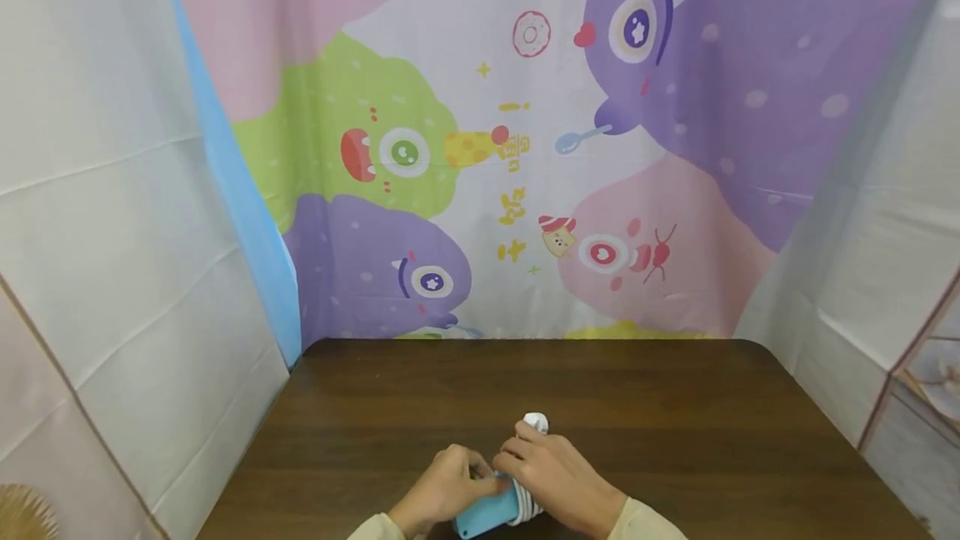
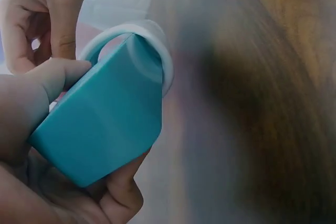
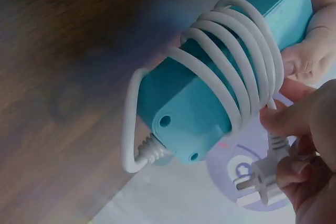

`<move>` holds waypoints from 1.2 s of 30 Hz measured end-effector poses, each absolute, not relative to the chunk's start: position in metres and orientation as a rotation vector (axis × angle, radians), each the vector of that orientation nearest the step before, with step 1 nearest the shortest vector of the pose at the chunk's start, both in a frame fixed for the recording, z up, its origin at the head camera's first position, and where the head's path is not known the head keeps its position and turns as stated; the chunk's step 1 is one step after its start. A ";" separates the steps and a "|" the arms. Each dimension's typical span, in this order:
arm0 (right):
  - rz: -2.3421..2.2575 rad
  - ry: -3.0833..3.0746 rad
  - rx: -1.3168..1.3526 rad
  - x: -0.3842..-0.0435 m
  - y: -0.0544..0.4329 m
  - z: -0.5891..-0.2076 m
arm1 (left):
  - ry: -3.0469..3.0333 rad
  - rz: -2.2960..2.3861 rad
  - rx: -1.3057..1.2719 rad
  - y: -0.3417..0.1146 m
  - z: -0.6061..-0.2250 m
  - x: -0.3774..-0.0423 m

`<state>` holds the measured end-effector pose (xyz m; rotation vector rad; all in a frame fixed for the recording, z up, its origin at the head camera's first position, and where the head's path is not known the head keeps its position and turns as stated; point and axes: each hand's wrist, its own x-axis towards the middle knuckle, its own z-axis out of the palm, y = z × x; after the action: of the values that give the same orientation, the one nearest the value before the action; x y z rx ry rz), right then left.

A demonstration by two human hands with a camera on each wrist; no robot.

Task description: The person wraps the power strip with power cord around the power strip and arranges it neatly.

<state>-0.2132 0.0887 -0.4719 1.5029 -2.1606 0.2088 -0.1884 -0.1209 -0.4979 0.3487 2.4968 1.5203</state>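
Observation:
A teal power strip (image 1: 486, 515) is held over the near part of the table, its white cord (image 3: 231, 56) wound in several turns around the body. My left hand (image 1: 450, 483) grips the strip at its near end, thumb on one face and fingers beneath, as the left wrist view shows. My right hand (image 1: 558, 473) pinches the cord beside the wraps, close to the white plug (image 3: 266, 179). The plug's metal prongs point away from the right fingers. At the strip's other end, a ribbed cord sleeve (image 3: 151, 149) comes out and the cord bends back.
The dark wooden table (image 1: 375, 390) reaches back to a hanging cloth (image 1: 480, 290) printed with cartoon monsters. Pale cloth walls (image 1: 127, 215) stand at the left and right. A round bristly tan object (image 1: 24, 513) shows at the lower left edge.

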 end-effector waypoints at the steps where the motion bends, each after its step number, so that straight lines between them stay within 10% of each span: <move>1: 0.202 -2.159 1.512 -0.215 0.089 -0.474 | 2.458 1.540 0.327 -0.121 -0.499 -0.189; 18: -0.007 -2.346 1.058 -0.206 0.078 -0.472 | 2.901 1.312 0.334 -0.106 -0.498 -0.190; 36: 1.356 -2.676 0.823 -0.200 0.083 -0.495 | 3.449 0.683 0.776 -0.107 -0.516 -0.190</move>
<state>-0.2003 0.0830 -0.4947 0.8229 -2.6765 1.3561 -0.1899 -0.1069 -0.5156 0.7761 3.4487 0.6830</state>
